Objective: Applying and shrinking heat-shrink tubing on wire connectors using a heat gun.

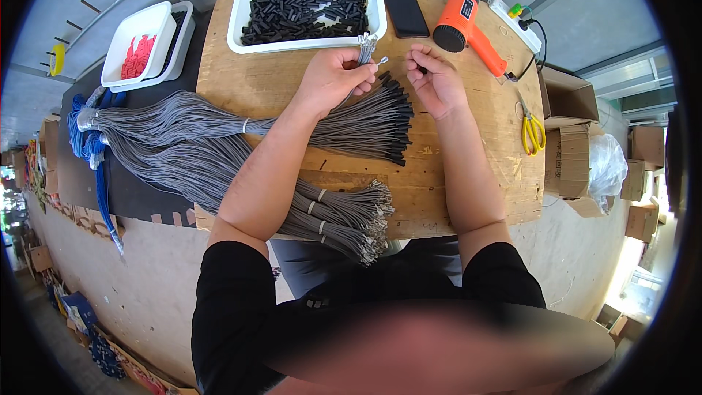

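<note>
My left hand (333, 80) is closed around several grey cables (365, 50), their metal terminal ends sticking up past the fingers. One terminal (382, 61) points out to the right from the fingertips. Across from it, my right hand (439, 86) pinches a small black sleeve (422, 69), mostly hidden by the fingers. Below the hands lies a fan of grey cables capped with black sleeves (398, 121). Nearer me, tied bundles of grey cables (351, 212) end in uncovered metal terminals. Behind my left hand, a white tray (235, 28) holds many loose black sleeves (303, 11).
A black phone (406, 11), an orange heat gun (459, 18) and a white power strip (515, 25) sit along the far right. Yellow-handled scissors (532, 134) lie near the right edge. White trays (113, 66) with pink pieces stand far left. Cardboard boxes (574, 153) flank the wooden table (490, 110).
</note>
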### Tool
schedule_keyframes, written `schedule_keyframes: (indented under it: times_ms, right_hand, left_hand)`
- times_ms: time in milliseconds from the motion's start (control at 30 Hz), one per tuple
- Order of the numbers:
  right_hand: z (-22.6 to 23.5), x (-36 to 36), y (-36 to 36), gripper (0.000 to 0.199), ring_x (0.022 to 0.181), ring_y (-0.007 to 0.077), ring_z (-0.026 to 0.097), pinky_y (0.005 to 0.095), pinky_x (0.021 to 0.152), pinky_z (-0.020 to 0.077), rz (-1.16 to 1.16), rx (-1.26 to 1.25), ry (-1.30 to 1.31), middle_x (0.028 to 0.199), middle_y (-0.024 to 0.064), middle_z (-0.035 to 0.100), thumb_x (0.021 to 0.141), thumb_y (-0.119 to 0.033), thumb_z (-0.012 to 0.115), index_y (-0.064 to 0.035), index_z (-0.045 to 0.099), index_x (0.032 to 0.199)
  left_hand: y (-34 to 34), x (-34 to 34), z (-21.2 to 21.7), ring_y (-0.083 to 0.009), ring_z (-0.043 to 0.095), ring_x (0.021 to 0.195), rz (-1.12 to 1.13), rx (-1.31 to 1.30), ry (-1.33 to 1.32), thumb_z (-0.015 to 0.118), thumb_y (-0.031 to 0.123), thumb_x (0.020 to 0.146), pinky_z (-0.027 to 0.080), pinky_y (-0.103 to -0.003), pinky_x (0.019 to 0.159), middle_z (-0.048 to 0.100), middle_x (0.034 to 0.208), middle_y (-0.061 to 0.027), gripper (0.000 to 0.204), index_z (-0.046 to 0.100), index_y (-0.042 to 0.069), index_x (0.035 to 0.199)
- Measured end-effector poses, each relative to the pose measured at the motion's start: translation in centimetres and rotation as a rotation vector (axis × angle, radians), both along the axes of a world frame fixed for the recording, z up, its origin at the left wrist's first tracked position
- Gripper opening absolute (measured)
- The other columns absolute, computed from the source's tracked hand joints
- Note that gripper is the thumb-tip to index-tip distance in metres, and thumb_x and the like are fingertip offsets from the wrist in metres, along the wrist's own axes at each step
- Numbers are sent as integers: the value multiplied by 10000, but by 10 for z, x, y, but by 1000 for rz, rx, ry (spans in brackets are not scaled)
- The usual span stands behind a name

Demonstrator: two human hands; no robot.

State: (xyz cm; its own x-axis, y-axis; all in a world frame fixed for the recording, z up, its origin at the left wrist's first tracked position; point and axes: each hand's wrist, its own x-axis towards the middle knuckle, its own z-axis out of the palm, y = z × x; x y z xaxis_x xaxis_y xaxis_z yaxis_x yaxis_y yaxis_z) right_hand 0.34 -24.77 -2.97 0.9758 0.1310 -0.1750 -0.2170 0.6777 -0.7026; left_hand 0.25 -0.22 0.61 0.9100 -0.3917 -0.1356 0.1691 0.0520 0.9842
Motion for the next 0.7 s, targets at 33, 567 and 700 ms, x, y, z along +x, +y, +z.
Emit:
schedule_keyframes:
  times_ms: [33,567,700]
  right_hand:
    - [3,0,2,163,864,177,634,244,747,534,2,1,1,1008,117,655,976,-2,600,45,617,1131]
    - [33,-15,21,282,569,73,432,209,490,295,34,-485,-59,867,73,658,1054,-110,515,-4,595,1302]
    - [36,-15,20,271,599,69,433,207,517,304,77,-500,-44,781,28,602,1045,-111,526,4,651,1256]
  left_hand:
    - [0,0,0,-108,659,711,2,1,1,702,123,955,545,-246,652,712,842,-74,172,704,-38,1017]
    - [2,0,1,-116,657,711,12,-16,4,686,105,958,544,-252,648,708,842,-81,160,698,-48,1003]
    - [3,0,1,-119,657,707,14,-18,15,689,97,949,546,-255,649,706,836,-83,162,701,-54,1004]
